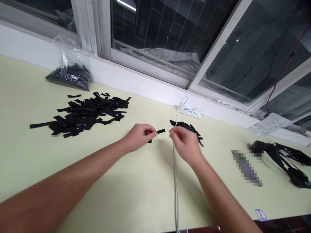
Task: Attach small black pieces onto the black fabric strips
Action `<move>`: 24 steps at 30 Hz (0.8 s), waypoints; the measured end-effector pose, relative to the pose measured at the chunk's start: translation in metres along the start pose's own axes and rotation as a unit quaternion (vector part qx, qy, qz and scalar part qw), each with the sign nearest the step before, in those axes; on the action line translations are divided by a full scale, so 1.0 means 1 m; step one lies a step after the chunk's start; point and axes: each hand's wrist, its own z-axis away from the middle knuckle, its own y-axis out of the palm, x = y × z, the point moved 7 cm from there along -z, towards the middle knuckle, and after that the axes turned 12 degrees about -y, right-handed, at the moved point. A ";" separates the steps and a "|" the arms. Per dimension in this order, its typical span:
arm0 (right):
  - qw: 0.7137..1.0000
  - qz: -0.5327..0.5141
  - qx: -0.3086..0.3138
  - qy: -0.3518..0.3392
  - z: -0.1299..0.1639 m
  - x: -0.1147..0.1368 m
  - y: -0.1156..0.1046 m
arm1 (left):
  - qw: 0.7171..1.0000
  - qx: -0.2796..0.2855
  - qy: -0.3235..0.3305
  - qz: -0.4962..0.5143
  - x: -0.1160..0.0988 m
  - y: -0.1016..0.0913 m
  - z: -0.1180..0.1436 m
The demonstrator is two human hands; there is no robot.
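My left hand (pixel 139 136) pinches a short black fabric strip (pixel 161 131), whose free end sticks out to the right. Another bit of black shows just under its fingers. A small gap away, my right hand (pixel 185 142) has thumb and fingertips pressed together; whatever they may hold is hidden. Behind the right hand lies a small pile of black strips (pixel 198 129), partly covered by it. On the left spreads a larger loose heap of black strips (pixel 89 113).
A clear plastic bag (pixel 70 72) of black pieces leans against the wall. A white cable (pixel 176 187) crosses the pale green table (pixel 121 197) from a power strip (pixel 190 112), passing by my right hand. To the right lie a pixelated item (pixel 246 168) and a black strapped device (pixel 284 161).
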 end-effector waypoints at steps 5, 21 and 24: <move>0.996 -0.028 -0.043 -0.066 0.003 -0.002 0.053 | 0.999 -0.029 0.013 -0.008 0.000 -0.003 -0.002; 0.992 0.011 0.014 -0.126 0.006 -0.011 0.066 | 0.998 0.011 0.019 -0.052 -0.002 0.007 0.001; 0.989 0.036 0.026 -0.140 0.006 -0.013 0.068 | 0.998 0.023 0.019 -0.053 -0.001 0.008 0.001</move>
